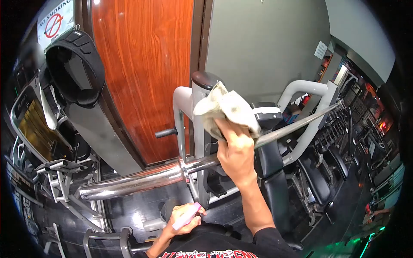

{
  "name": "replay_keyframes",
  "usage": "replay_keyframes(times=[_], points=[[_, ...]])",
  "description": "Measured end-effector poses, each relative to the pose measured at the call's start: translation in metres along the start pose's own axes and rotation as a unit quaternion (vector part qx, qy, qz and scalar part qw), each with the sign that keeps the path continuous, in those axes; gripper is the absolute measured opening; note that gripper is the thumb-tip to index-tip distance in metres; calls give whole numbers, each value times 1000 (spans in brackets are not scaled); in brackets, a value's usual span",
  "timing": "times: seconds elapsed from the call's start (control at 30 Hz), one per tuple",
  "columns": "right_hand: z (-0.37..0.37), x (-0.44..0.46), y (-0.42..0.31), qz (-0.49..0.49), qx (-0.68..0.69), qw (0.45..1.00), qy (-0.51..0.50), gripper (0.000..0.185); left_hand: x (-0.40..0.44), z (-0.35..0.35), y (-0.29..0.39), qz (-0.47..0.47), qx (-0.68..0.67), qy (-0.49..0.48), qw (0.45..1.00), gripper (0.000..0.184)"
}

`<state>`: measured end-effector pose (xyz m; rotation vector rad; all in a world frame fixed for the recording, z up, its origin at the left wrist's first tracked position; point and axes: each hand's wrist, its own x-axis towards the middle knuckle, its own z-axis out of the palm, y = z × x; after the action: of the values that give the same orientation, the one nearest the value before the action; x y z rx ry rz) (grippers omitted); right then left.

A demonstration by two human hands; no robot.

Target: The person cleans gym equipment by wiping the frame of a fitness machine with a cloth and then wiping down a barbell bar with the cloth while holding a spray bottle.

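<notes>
My right hand (237, 152) is raised in front of me, its fingers closed on a bunched, off-white cloth (236, 112). The cloth lies against the upper part of a grey rack upright (199, 124), just below its dark cap (207, 80). Beneath this hand passes a metal barbell (161, 176) with a thick shiny sleeve, and the wrist hides part of the bar. Low and near my body, my left hand (184, 220) is wrapped around a small, elongated pale pink object (187, 216); its exact kind is unclear.
A black padded bench (275, 193) stands behind the bar, with a second grey upright (325, 105) at right. A peg (166, 133) juts left from the near upright. A black weight belt (76, 69) hangs at left, beside a wooden door (142, 77). Dumbbells (331, 129) line the right side.
</notes>
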<state>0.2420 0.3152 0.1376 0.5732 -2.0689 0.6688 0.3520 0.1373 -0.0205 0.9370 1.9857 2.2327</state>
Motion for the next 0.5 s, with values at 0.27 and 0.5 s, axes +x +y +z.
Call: replay_keyframes(times=[0.27, 0.5], points=[[-31, -54, 28, 101, 192, 959, -180, 31, 22, 5, 9, 19, 43, -16, 999, 15], [-27, 27, 32, 67, 347, 931, 94, 31, 33, 1, 27, 19, 52, -23, 998, 18]])
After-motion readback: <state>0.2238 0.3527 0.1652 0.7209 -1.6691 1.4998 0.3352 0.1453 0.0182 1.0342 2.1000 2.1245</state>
